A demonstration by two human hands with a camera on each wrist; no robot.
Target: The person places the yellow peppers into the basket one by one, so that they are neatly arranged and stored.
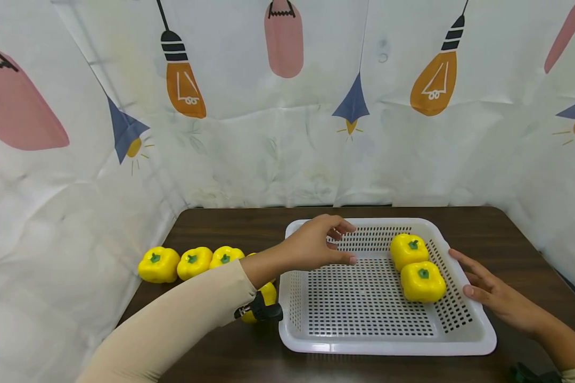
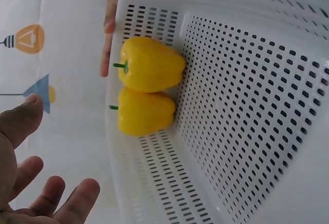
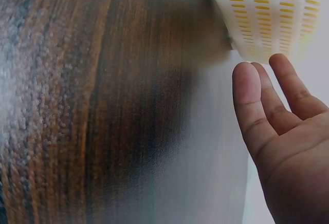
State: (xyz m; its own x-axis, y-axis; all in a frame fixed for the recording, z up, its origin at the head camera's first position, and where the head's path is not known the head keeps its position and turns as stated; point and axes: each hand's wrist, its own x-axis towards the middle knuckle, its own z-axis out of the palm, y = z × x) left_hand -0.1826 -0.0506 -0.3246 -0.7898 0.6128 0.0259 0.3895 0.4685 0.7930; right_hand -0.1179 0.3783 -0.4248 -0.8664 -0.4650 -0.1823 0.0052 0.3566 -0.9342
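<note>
A white perforated basket [image 1: 364, 346] stands on the table with two yellow bell peppers [image 1: 423, 282] inside, against its right end. Above the basket's left part is my left hand [image 1: 318, 243], thumb and fingers spread apart and nothing between them. In the left wrist view, the same hand [image 2: 38, 178] shows its loose fingers, with both peppers [image 2: 149, 64] beyond. My right hand [image 1: 495, 295] touches the basket's right rim with its fingertips. Seen from the right wrist, that hand [image 3: 282, 126] has extended fingers beside the basket's perforated wall [image 3: 262, 16].
Left of the basket, a row of yellow bell peppers [image 1: 158, 265] lies on the dark wooden table [image 1: 230, 351]. My left forearm covers part of the row, and one pepper [image 1: 268, 293] shows beside the wrist strap. A printed white curtain [image 1: 278, 154] hangs behind the table.
</note>
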